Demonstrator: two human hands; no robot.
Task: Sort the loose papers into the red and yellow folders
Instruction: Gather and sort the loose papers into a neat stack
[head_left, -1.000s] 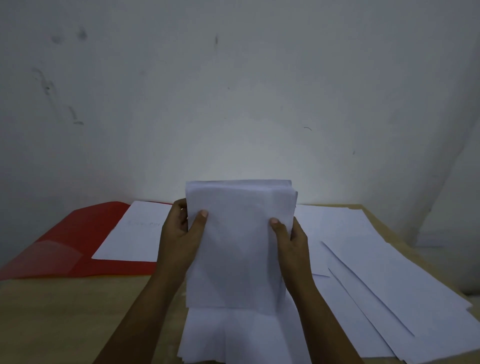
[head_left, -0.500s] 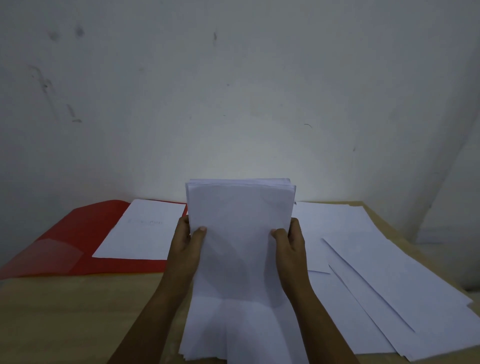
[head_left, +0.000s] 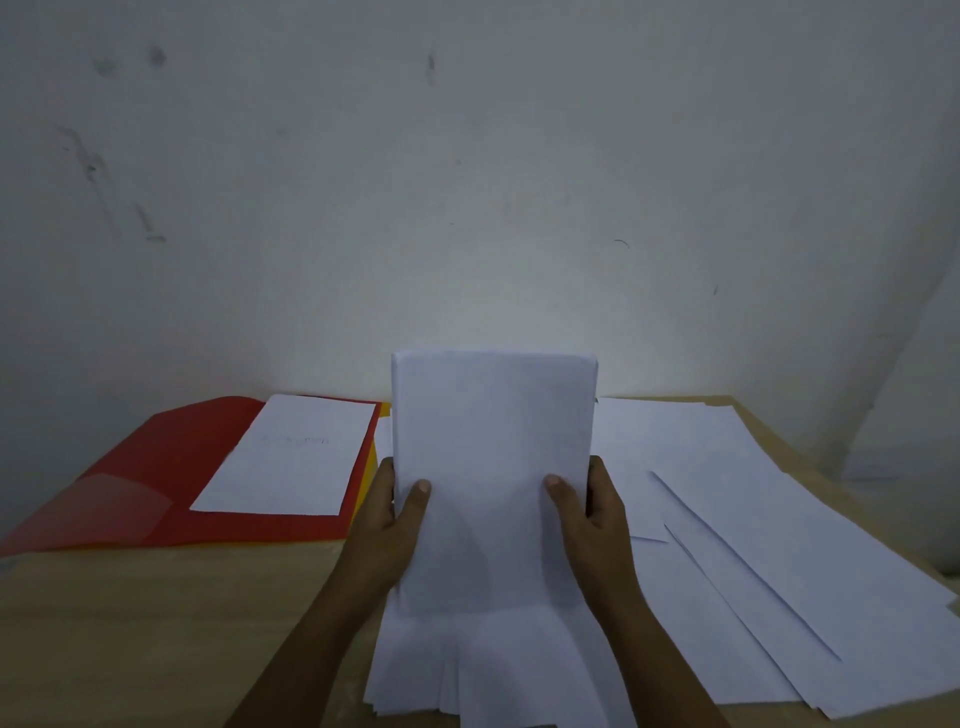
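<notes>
Head view: both hands are gripping 1 stack of papers (head_left: 491, 467) upright, probably to square its edges. Left hand (head_left: 395, 519) is clamping the left edge, thumb on the front; right hand (head_left: 587, 519) is mirroring it on the right edge; the other fingers are wrapping behind, hidden. Below the thumbs, more sheets are fanning out on the table (head_left: 156, 623). Left of the left fingers the red folder (head_left: 130, 499) is lying open, carrying 1 sheet (head_left: 291, 457), with a yellow folder (head_left: 371, 457) edge peeking from beneath. Right of the right fingers loose papers (head_left: 753, 519) are lying spread, unsorted.
</notes>
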